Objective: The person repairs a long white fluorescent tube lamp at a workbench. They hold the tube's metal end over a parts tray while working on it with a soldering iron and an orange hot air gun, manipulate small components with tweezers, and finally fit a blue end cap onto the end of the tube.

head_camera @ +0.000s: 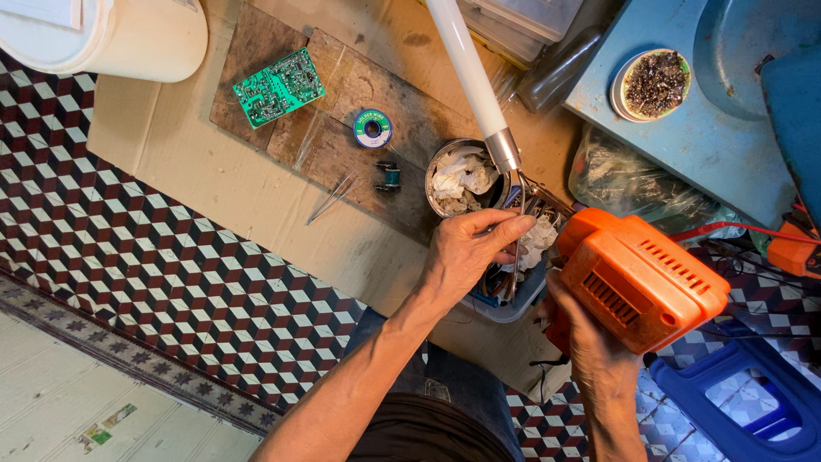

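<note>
Centrally, left hand [466, 252]: fingers curled, thumb and forefinger pinched on something thin at the metal end cap [503, 149] of a white tube lamp [469, 73]; what exactly is pinched cannot be told, likely a wire or pin. Grip looks meant to steady the cap end.

Right hand [590, 342]: wrapped tight round the grip of an orange drill [637, 282], body angled toward the cap, nose hidden behind the left hand's fingers. Drill sits just beside the left hand.

Lamp runs from top of view down to the hands, its cap over a grey tray [513, 299] of tools and rags, so loose bits would fall into it.

Just beyond: round tin [438, 175] stuffed with white paper. On the wood board [342, 94]: solder spool [373, 128], tweezers [332, 198], green circuit board [279, 86], all near but apart from the hands. Board lies on cardboard [205, 184] over a tiled floor [128, 274].

Far left: white bucket [128, 34]. Right: blue stool [676, 145] bearing a tin lid of scraps [654, 83].
</note>
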